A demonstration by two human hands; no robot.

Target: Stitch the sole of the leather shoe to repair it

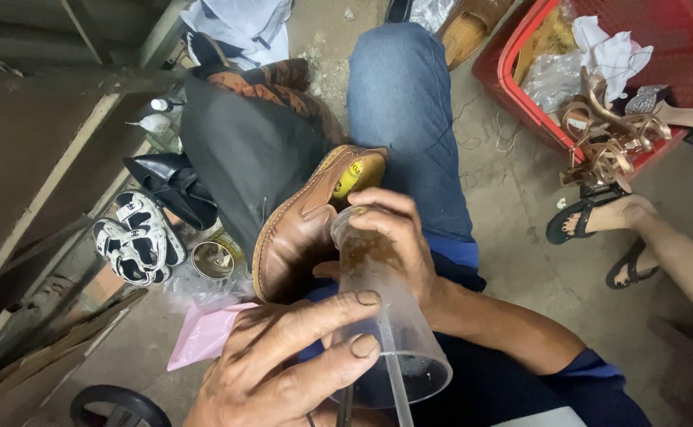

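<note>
Over the lap, both hands [338, 316] grasping clear plastic cup [386, 332], brown shoe [303, 225] touching its rim, red basket [520, 87] well apart

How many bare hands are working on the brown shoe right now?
2. The right hand wraps a clear plastic cup beside the brown shoe on the lap; the left hand is below, fingers on the cup. No others visible.

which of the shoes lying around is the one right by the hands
The brown leather shoe on the lap, touching the right hand; the white sandals and gold heels lie farther off.
</note>
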